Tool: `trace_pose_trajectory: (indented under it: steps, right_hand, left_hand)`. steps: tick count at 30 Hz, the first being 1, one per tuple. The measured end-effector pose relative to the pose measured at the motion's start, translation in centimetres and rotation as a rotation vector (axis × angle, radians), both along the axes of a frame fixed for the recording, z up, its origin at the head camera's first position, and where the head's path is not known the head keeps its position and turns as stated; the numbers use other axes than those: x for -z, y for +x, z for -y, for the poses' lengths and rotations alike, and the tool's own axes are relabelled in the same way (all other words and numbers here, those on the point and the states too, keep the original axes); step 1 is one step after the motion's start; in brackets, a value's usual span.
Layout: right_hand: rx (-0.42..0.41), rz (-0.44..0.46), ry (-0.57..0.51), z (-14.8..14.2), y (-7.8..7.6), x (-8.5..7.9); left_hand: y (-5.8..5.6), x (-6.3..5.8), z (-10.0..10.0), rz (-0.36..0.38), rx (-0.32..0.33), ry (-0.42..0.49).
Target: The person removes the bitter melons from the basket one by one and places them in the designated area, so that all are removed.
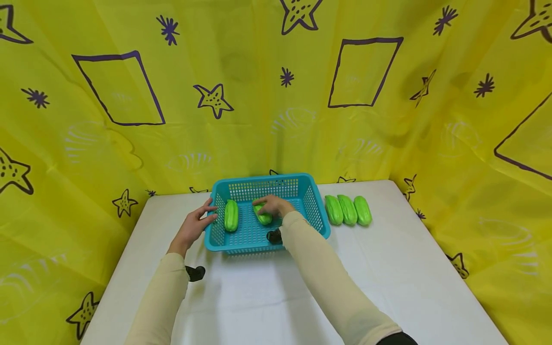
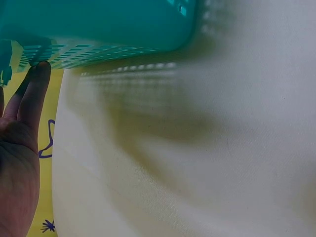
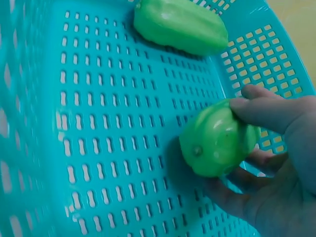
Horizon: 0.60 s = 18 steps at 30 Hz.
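Observation:
A blue plastic basket (image 1: 235,245) with slotted walls sits at the far side of the table. Inside it my right hand (image 1: 276,206) holds a shiny, light green ridged gourd (image 3: 217,140), thumb on one side and fingers curled round the other. The gourd is close over the slotted floor in the right wrist view. A second green gourd (image 1: 231,215) lies lengthwise near the basket's left wall. My left hand (image 1: 194,227) is at the left rim, its fingers extended, with fingertips (image 2: 43,69) against the outside of the wall.
Three more green gourds (image 1: 348,210) lie side by side on the white table (image 1: 409,268), just right of the basket. A yellow patterned curtain (image 1: 254,139) encloses the table at the back and both sides.

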State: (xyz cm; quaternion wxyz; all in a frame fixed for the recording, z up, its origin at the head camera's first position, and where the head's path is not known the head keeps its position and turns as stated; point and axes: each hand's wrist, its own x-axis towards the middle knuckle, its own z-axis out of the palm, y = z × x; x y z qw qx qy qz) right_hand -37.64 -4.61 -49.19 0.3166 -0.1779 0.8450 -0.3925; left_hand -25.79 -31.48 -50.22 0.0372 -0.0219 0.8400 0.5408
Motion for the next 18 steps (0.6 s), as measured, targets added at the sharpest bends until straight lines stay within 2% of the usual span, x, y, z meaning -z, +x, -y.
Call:
trace_pose_trajectory:
  steps: [10,18]
  right_hand:
    - [-0.004,0.013,-0.004,-0.7,-0.5,0.2]
    - [0.002,0.015,0.021,-1.4,-0.5,-0.4]
  left_hand:
    - [0.1,0.2,0.1,-0.003,-0.004,0.023]
    - [0.0,0.2,0.0,-0.017,0.003,0.02]
